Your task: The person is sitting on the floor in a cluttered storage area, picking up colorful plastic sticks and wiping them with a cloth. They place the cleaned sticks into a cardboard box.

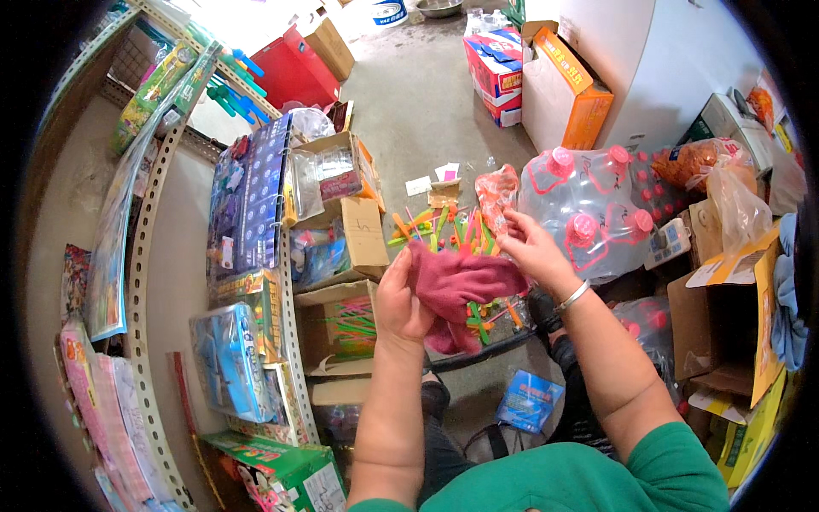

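Observation:
A dark pink soft cloth (469,277), bunched and knit-looking, hangs in front of me above a pile of bright sticks. My left hand (403,299) is closed on its left end, thumb up. The right end of the cloth reaches beneath my right hand (536,249), whose fingers are curled together. Those fingertips meet the edge of a red-and-white patterned piece (495,194), like a crumpled bag; what they pinch is not clear. Below the cloth, green, orange and pink sticks (478,322) lie in a dark-rimmed shallow holder, partly covered by the cloth.
Large clear bottles with pink caps (583,229) stand close on the right, beside an open cardboard box (725,316). Packed shelving (294,341) and cartons (363,235) line the left. A blue packet (529,399) lies near my feet. Boxes (559,90) stand farther back.

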Demonstrator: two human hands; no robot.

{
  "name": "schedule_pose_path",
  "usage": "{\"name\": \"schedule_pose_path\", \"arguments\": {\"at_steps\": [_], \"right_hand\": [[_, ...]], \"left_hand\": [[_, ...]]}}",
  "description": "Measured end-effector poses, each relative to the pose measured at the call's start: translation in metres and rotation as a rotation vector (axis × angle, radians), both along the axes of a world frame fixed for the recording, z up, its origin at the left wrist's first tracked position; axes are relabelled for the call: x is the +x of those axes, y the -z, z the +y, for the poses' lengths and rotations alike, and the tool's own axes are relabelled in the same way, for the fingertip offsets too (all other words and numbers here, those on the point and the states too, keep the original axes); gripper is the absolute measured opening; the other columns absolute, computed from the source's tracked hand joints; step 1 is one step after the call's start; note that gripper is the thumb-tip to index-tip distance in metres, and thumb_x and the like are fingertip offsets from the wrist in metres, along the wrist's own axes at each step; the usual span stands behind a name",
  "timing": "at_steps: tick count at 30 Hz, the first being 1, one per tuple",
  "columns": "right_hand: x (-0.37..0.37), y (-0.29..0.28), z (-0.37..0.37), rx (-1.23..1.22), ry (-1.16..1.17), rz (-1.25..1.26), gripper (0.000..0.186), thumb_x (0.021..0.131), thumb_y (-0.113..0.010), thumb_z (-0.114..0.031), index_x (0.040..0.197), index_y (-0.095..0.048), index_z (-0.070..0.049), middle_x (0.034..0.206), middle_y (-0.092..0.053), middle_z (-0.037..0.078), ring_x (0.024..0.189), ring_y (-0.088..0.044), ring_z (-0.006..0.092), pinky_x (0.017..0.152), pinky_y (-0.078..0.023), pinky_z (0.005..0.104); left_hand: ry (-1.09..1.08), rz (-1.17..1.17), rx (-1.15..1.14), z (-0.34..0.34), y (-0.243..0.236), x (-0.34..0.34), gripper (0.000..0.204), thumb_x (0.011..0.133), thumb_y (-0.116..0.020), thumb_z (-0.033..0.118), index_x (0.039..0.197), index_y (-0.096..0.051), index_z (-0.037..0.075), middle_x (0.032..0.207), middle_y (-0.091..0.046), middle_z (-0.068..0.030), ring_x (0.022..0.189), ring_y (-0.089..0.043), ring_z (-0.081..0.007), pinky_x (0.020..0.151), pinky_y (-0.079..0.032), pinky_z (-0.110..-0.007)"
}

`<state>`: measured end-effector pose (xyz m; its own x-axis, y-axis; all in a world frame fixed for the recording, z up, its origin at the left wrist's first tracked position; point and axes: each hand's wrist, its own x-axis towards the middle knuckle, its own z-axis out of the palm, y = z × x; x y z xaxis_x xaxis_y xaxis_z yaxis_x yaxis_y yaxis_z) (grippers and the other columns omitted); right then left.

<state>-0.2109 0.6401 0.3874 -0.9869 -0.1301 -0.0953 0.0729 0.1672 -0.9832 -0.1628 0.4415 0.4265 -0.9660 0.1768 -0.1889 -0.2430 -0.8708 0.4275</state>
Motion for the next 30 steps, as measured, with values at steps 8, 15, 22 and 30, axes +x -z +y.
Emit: {"name": "schedule_pose_path", "arguments": {"at_steps": [8,15,22,30], "right_hand": [[0.020,0.033,-0.027,-0.164,-0.162,-0.691,0.041,0.084,-0.048,-0.036,0.109,-0.049,-0.003,0.092,-0.056,0.004,0.085,-0.054,0.0131,0.069,-0.049,0.0303],[0.017,0.025,-0.018,-0.577,-0.471,-0.414,0.039,0.085,-0.047,-0.026,0.120,-0.042,-0.008,0.116,-0.050,0.007,0.102,-0.051,0.0207,0.090,-0.039,0.0368],[0.034,-0.012,-0.032,-1.026,-0.670,-0.622,0.044,0.086,-0.044,-0.025,0.123,-0.037,-0.003,0.116,-0.050,0.011,0.100,-0.052,0.0200,0.088,-0.041,0.0331],[0.026,-0.081,0.002,-1.170,-0.405,-0.435,0.043,0.084,-0.048,-0.030,0.117,-0.041,-0.003,0.112,-0.051,0.011,0.104,-0.048,0.0229,0.094,-0.034,0.0345]], "left_hand": [[-0.076,0.252,-0.102,0.022,-0.019,0.004,0.057,0.070,-0.063,0.003,0.120,-0.037,0.004,0.110,-0.048,-0.0058,0.098,-0.050,-0.0179,0.084,-0.043,-0.031],[0.119,0.277,-0.132,0.027,-0.034,0.004,0.059,0.069,-0.063,0.004,0.121,-0.035,0.001,0.115,-0.048,-0.0101,0.104,-0.048,-0.0199,0.088,-0.040,-0.031],[0.046,0.133,-0.986,-0.007,0.005,-0.008,0.033,0.071,-0.054,-0.006,0.103,-0.051,0.001,0.091,-0.057,-0.0039,0.079,-0.054,-0.0096,0.068,-0.045,-0.021],[-0.299,-0.137,-0.793,-0.048,0.028,-0.020,0.019,0.080,-0.052,0.005,0.099,-0.054,0.004,0.089,-0.058,-0.0038,0.078,-0.056,-0.0130,0.067,-0.048,-0.027]]}}
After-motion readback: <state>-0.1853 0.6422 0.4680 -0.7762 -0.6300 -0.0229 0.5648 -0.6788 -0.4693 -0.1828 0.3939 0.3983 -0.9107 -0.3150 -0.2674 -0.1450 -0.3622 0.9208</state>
